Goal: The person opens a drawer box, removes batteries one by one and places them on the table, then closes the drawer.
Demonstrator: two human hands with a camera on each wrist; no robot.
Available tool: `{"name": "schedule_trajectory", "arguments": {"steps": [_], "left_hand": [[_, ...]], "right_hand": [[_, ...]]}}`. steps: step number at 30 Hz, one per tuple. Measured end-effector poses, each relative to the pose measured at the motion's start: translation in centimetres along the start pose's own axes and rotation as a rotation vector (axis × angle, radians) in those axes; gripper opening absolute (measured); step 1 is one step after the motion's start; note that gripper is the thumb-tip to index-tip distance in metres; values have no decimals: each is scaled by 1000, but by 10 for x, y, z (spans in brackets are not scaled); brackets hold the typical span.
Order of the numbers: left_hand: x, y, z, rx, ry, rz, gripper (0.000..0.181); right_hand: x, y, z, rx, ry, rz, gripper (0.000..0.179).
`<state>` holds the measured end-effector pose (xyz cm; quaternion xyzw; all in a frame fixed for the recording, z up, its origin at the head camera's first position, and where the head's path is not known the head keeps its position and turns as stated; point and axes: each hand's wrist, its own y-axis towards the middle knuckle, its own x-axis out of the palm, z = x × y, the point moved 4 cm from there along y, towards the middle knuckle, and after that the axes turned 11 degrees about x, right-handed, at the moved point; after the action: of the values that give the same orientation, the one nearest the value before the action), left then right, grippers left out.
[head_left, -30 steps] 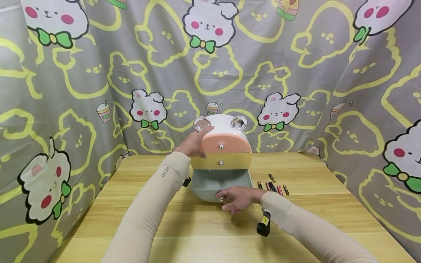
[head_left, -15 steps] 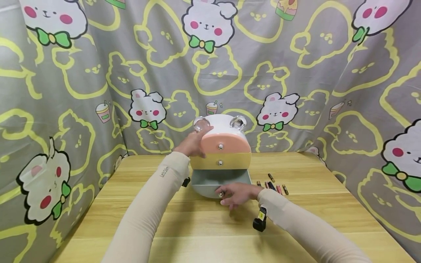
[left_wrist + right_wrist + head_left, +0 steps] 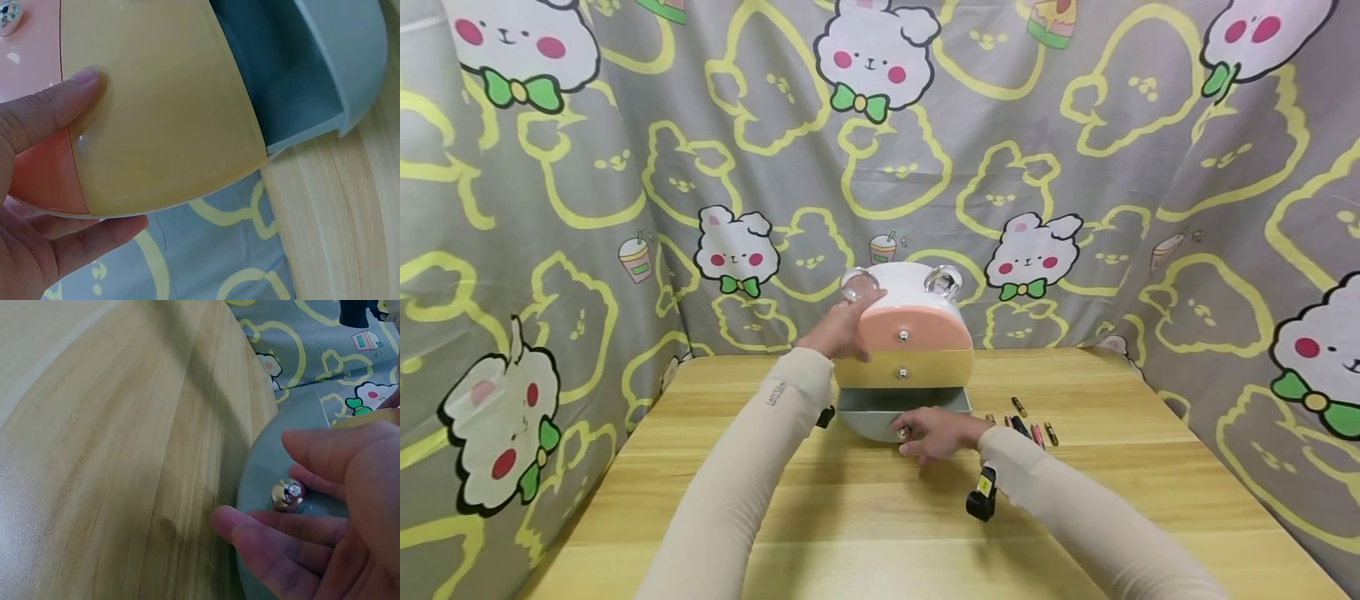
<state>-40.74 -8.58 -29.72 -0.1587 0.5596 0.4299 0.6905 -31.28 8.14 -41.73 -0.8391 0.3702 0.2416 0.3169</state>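
Note:
A small three-drawer cabinet (image 3: pixel 917 283) with a white top and clear round ears stands on the table. Its peach top drawer (image 3: pixel 947 329) and yellow middle drawer (image 3: pixel 943 368) are closed; the grey-green bottom drawer (image 3: pixel 861 423) sticks out part way. My left hand (image 3: pixel 840 327) holds the cabinet's left side, thumb on the front and fingers round the side edge in the left wrist view. Around the bottom drawer's silver knob (image 3: pixel 289 495) are the fingers of my right hand (image 3: pixel 936 435), fairly straight, fingertips at the drawer front. The thumb stands apart from the knob.
Several small batteries (image 3: pixel 1018 407) lie on the wooden table (image 3: pixel 850 525) right of the cabinet, partly behind my right hand. A patterned grey curtain (image 3: pixel 902 183) encloses the back and both sides.
The bottom drawer has slid inward toward the cabinet, and my right hand has moved forward with it. My left hand stays on the cabinet's side.

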Motion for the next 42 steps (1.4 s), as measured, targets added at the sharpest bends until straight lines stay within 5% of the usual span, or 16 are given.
{"name": "schedule_trajectory", "arguments": {"steps": [25,42], "left_hand": [[-2,-1,5,-7,-9,14,126],[0,-4,4,37,29,26,125]], "right_hand": [[-7,14,0,-65,-273,254,25],[-8,25,6,-93,-259,403,18]]}}
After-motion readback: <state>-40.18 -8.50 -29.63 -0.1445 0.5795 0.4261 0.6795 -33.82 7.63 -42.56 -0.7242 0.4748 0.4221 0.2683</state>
